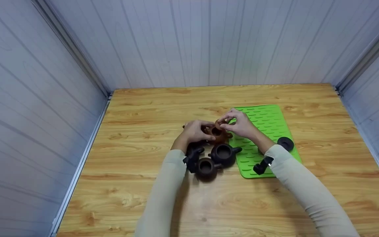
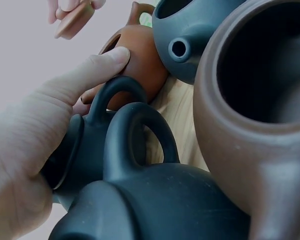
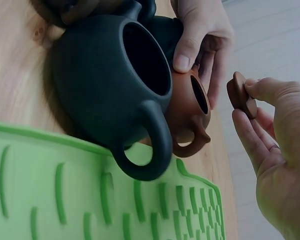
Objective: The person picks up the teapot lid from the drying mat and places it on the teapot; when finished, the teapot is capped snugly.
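An orange-brown clay teapot (image 1: 221,138) stands uncovered on the table, its round mouth facing up. My left hand (image 1: 194,131) grips its body, the thumb on the near side and the fingers on the far side. Just over the mouth, my right hand (image 1: 240,125) pinches the small orange-brown teapot lid (image 3: 241,96) between thumb and fingers. In the right wrist view the lid is apart from the pot. Nearer to me stand a black teapot (image 1: 224,158) and a dark brown teapot (image 1: 206,171), both uncovered. Two black teapots with lids on (image 2: 175,200) sit under my left wrist, partly hidden.
A green ridged mat (image 1: 265,118) lies right of the teapots, partly beneath my right forearm. On its right edge rests a dark round lid (image 1: 285,144); something dark beside it is mostly covered by my arm. Panelled walls (image 1: 189,42) border the wooden table (image 1: 127,138).
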`<action>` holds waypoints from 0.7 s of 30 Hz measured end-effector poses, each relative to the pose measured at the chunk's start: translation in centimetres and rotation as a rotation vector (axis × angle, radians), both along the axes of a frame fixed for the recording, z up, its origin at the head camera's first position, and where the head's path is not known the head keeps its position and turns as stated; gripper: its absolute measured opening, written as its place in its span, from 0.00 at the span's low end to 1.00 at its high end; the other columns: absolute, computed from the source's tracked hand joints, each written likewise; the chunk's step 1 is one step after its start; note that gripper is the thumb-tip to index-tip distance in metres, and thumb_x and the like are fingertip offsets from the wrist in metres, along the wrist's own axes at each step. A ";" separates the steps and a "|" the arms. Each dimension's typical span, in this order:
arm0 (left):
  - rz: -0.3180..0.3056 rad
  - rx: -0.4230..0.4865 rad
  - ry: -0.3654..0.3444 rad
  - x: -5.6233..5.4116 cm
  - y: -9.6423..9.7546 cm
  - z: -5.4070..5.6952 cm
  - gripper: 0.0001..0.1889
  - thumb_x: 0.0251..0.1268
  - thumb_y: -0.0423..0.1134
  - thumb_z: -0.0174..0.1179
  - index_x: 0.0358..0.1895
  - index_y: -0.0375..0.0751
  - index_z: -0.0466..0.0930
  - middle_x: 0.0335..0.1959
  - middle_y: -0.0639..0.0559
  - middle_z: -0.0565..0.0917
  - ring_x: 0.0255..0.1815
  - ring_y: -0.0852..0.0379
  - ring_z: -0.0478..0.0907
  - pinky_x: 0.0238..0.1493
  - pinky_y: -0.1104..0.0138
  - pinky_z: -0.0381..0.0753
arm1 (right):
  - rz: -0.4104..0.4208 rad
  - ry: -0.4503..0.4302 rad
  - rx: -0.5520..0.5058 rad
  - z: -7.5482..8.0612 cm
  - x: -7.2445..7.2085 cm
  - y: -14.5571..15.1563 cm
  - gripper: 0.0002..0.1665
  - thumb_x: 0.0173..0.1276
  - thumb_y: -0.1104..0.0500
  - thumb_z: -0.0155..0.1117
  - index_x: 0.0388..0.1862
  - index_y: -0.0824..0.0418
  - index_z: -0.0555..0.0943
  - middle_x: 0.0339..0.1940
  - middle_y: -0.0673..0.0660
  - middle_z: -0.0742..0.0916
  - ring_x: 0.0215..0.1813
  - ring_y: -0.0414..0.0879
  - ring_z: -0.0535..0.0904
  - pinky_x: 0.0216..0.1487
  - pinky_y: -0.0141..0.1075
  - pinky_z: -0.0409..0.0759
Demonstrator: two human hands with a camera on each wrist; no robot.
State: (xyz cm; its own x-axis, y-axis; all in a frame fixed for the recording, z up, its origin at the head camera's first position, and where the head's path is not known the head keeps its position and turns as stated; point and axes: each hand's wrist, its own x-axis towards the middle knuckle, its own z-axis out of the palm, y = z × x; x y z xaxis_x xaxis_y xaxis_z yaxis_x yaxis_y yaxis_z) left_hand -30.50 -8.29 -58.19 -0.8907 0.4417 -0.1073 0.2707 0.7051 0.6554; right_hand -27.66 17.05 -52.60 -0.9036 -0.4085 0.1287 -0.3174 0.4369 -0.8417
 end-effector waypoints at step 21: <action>0.005 0.025 -0.005 -1.4 -0.3 -2.5 0.38 0.56 0.65 0.85 0.72 0.72 0.87 0.66 0.63 0.93 0.67 0.52 0.88 0.73 0.47 0.69 | 0.027 -0.047 -0.086 -2.0 0.4 -0.7 0.11 0.75 0.66 0.79 0.53 0.66 0.95 0.56 0.68 0.88 0.60 0.57 0.85 0.62 0.39 0.90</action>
